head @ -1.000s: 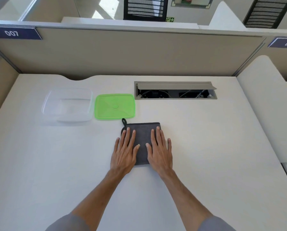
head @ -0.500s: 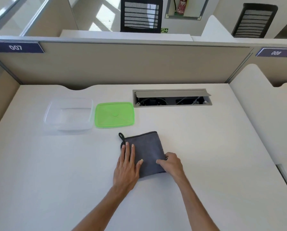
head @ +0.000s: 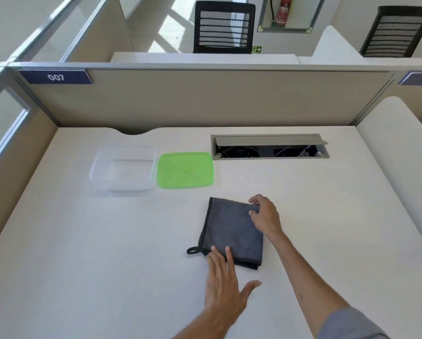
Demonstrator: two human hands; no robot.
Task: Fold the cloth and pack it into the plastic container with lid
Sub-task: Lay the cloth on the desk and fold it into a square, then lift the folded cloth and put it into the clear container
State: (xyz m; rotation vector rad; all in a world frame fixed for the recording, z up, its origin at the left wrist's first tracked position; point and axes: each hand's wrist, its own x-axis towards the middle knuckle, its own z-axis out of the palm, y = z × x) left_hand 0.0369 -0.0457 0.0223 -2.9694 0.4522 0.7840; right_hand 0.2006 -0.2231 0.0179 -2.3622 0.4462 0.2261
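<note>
A folded dark grey cloth (head: 229, 228) lies flat on the white desk (head: 82, 265), its black hanging loop sticking out at the near left corner. My right hand (head: 265, 215) pinches the cloth's far right corner. My left hand (head: 225, 285) lies flat, fingers spread, with the fingertips resting on the cloth's near edge. To the far left stands a clear plastic container (head: 123, 170) with nothing in it. Its green lid (head: 185, 170) lies flat beside it on the right.
An open cable hatch (head: 270, 146) is set into the desk behind the cloth, to the right. Beige partition walls (head: 205, 99) close the desk at the back and on both sides. Two black chairs stand beyond the partition.
The cloth has turned, so its loop now points to the near left. My right hand moved from the near right edge to the far right corner. My left hand slid back to the near edge.
</note>
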